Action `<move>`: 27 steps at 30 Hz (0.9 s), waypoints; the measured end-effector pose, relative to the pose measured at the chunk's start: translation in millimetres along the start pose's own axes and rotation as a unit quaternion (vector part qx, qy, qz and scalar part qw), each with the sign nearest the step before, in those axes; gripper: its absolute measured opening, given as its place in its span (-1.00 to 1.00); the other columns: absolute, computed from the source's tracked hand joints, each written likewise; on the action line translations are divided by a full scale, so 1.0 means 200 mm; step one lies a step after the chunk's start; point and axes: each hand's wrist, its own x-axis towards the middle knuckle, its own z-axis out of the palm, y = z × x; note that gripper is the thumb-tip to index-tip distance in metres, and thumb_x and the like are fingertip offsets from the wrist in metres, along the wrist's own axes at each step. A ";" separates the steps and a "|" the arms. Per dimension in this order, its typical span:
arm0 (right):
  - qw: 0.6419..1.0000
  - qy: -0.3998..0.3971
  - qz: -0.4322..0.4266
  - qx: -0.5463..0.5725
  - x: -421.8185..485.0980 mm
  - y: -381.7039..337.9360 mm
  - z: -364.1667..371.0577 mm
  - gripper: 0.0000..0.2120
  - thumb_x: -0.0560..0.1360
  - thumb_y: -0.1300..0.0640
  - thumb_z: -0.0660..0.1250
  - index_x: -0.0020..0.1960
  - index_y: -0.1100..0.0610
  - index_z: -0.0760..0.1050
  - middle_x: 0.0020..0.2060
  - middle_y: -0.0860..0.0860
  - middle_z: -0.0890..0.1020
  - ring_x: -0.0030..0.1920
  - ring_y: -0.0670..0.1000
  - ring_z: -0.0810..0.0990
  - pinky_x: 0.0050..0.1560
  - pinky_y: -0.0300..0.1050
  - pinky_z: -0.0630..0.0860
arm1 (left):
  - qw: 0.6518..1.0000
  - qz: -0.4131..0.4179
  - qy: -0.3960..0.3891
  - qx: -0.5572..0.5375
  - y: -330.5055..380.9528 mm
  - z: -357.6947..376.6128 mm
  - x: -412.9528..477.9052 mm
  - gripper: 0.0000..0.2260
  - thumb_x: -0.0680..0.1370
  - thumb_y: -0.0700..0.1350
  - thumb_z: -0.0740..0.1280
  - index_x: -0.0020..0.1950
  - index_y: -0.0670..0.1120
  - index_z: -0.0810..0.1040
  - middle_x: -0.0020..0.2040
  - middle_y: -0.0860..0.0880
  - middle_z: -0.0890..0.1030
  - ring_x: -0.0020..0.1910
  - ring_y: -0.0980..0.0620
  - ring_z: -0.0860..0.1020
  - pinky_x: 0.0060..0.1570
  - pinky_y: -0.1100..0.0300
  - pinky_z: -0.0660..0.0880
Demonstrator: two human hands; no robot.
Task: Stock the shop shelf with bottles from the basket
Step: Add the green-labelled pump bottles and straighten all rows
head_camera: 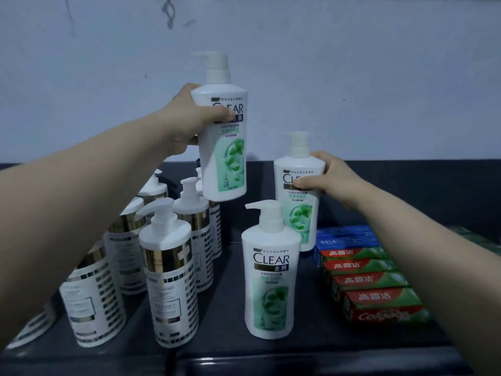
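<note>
My left hand (189,118) grips a white Clear pump bottle with a green label (223,147) and holds it in the air above the dark shelf (298,354). My right hand (329,177) grips the shoulder of a second Clear bottle (296,196), which stands upright at the back of the shelf. A third Clear bottle (271,278) stands free in front of it. The basket is out of view.
Several white pump bottles with gold bands (169,270) stand in rows on the left of the shelf. Red and green toothpaste boxes (379,297) and blue boxes (347,237) lie on the right. A pale wall (352,77) rises behind the shelf.
</note>
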 end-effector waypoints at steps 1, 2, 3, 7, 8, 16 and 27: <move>1.000 -0.012 0.008 -0.004 0.01 0.04 0.03 -0.54 0.27 0.29 0.56 0.08 0.02 0.50 -0.07 0.03 0.67 -0.03 0.05 0.65 -0.01 0.00 0.59 | 1.000 -0.001 -0.003 0.003 -0.02 0.00 0.01 -0.52 0.28 -0.09 0.44 0.17 -0.22 0.53 -0.04 -0.16 0.67 -0.13 -0.07 0.68 -0.16 0.04 0.62; 0.999 -0.025 0.016 -0.010 0.01 0.08 0.05 -0.51 0.26 0.29 0.56 0.10 0.03 0.50 -0.04 0.04 0.67 0.01 0.06 0.65 0.04 0.03 0.59 | 1.000 -0.002 -0.005 0.005 -0.04 0.00 0.03 -0.50 0.29 -0.09 0.45 0.18 -0.22 0.52 -0.02 -0.18 0.67 -0.11 -0.08 0.68 -0.18 0.05 0.62; 0.999 -0.039 0.023 -0.015 0.01 0.12 0.08 -0.48 0.25 0.30 0.57 0.13 0.04 0.49 -0.02 0.05 0.65 0.03 0.07 0.64 0.06 0.04 0.58 | 1.000 -0.003 -0.007 0.007 -0.05 -0.01 0.04 -0.49 0.29 -0.09 0.45 0.20 -0.22 0.51 0.00 -0.19 0.67 -0.10 -0.08 0.68 -0.19 0.06 0.62; 0.994 -0.095 0.044 -0.025 -0.01 0.23 0.21 -0.44 0.27 0.29 0.55 0.20 0.07 0.46 -0.04 0.03 0.62 -0.03 0.03 0.60 -0.10 -0.10 0.55 | 1.000 0.000 -0.007 0.009 -0.10 -0.04 0.08 -0.51 0.30 -0.10 0.45 0.19 -0.23 0.52 0.02 -0.19 0.67 -0.08 -0.09 0.68 -0.14 0.02 0.62; 0.993 -0.107 0.049 -0.031 -0.01 0.26 0.24 -0.46 0.30 0.29 0.53 0.22 0.06 0.45 -0.02 0.02 0.62 -0.02 0.02 0.61 -0.11 -0.13 0.55 | 1.000 -0.001 -0.005 0.007 -0.11 -0.05 0.09 -0.51 0.30 -0.10 0.45 0.19 -0.23 0.52 0.03 -0.20 0.67 -0.08 -0.10 0.68 -0.11 0.00 0.62; 0.986 -0.146 0.050 -0.055 0.00 0.27 0.34 -0.50 0.42 0.16 0.49 0.29 -0.03 0.40 0.06 -0.09 0.59 -0.02 -0.16 0.59 -0.31 -0.43 0.48 | 1.000 0.000 -0.012 -0.020 -0.18 -0.06 0.13 -0.47 0.31 -0.11 0.46 0.24 -0.22 0.48 0.06 -0.19 0.66 -0.03 -0.11 0.67 -0.11 0.01 0.62; 0.994 -0.069 -0.083 -0.027 0.19 -0.10 0.12 -0.43 0.53 0.07 0.33 0.49 -0.04 0.21 0.34 -0.02 0.45 0.23 -0.16 0.49 0.28 -0.21 0.39 | 0.998 0.027 -0.030 -0.039 -0.14 -0.09 0.23 -0.47 0.34 -0.15 0.47 0.27 -0.25 0.45 0.09 -0.22 0.63 0.04 -0.17 0.65 -0.01 -0.07 0.60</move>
